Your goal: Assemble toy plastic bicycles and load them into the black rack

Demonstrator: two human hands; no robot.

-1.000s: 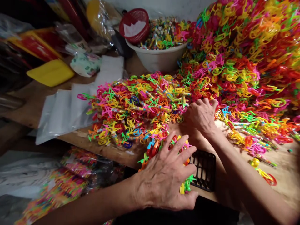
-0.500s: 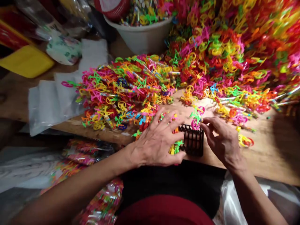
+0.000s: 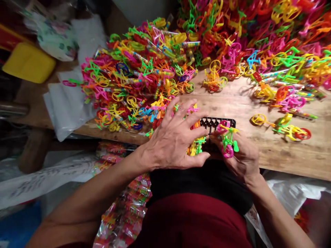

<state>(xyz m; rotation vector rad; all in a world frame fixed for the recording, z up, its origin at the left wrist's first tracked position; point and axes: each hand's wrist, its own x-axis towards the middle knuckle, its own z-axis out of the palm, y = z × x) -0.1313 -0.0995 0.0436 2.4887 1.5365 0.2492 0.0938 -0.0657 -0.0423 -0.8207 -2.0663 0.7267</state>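
My left hand lies palm down with its fingers spread over the left part of a black plastic rack at the table's front edge. Small toy bicycles in yellow, green and orange show under its fingers, partly hidden. My right hand is closed at the rack's right side. It pinches a green toy bicycle with pink wheels and yellow handlebars, held in front of the rack's slots. The fingertips of this hand are partly hidden by the toy.
A pile of colourful toy bicycles and candy-like tubes covers the wooden table on the left. A larger heap rises at the back right. Loose toy bicycles lie at right. Clear plastic bags lie at left. Filled packets hang below the edge.
My right hand has brought the green and pink toy bicycle lower, in front of the rack. My left hand stays spread over the rack. The view has tilted down.
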